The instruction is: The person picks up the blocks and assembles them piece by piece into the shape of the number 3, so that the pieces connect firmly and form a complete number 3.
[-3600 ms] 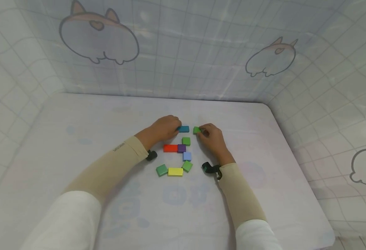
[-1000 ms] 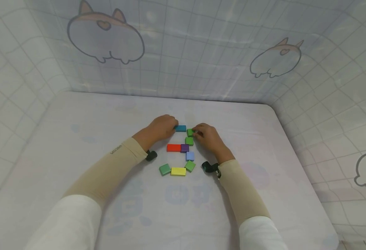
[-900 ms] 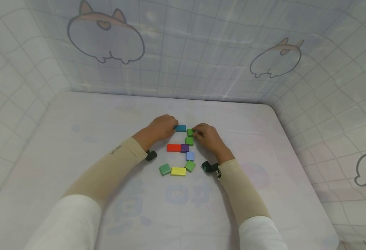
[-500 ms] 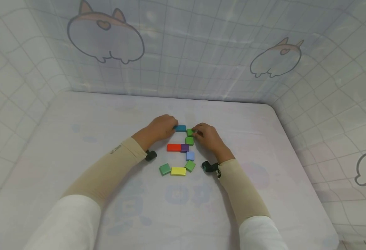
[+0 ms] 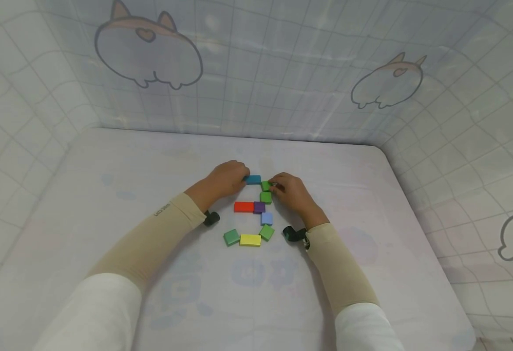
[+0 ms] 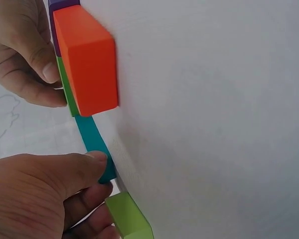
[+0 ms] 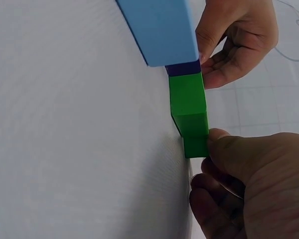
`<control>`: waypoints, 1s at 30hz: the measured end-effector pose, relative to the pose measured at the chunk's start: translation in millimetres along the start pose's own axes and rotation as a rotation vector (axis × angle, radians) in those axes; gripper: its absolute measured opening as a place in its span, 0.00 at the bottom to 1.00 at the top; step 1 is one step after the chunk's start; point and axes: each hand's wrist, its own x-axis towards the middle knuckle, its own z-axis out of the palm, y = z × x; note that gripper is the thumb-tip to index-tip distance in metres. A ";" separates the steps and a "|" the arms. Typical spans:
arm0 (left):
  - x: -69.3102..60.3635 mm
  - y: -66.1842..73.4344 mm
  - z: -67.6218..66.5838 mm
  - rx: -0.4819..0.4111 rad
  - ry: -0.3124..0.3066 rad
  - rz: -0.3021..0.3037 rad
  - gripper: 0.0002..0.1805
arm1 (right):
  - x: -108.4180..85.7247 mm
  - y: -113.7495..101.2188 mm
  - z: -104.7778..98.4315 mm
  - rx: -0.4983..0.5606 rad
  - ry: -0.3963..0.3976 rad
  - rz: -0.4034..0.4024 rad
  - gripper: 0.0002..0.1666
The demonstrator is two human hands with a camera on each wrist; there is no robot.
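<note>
My left hand [image 5: 229, 178] pinches the left end of a flat blue block [image 5: 254, 180]; in the left wrist view the thumb lies on it. A light green block [image 6: 129, 216] sits close by those fingers, hidden in the head view. With thumb and fingertips, my right hand [image 5: 291, 189] pinches a green block [image 5: 266, 185] at the blue block's right end. Just below is another green block [image 5: 266, 197], then a purple block [image 5: 259, 207] beside a red block [image 5: 243, 207]. Further down come a light blue block [image 5: 267, 218], a tilted green block [image 5: 267, 232] and a yellow block [image 5: 250, 240].
A darker green block [image 5: 232, 237] lies tilted at the yellow block's left end. All blocks are on a pale cloth-covered table [image 5: 195, 302]. A patterned curtain [image 5: 274, 73] hangs behind the table and along the sides. Black wrist cameras hang below both wrists.
Since the earliest frame, my right hand has moved left with the green block, bringing it beside the blue one. The left hand stays on the blue block. Over the last second hardly anything moved.
</note>
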 end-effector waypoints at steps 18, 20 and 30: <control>5.6 -3.5 1.6 0.009 0.010 -0.002 0.14 | 1.1 1.6 -1.6 0.014 -0.011 -0.031 0.16; 5.5 -3.0 1.3 0.006 0.001 -0.003 0.14 | 1.2 2.5 -1.3 0.012 -0.011 -0.034 0.16; 3.2 0.8 -0.5 -0.002 -0.011 -0.012 0.15 | 0.9 4.1 0.0 0.009 -0.009 -0.056 0.15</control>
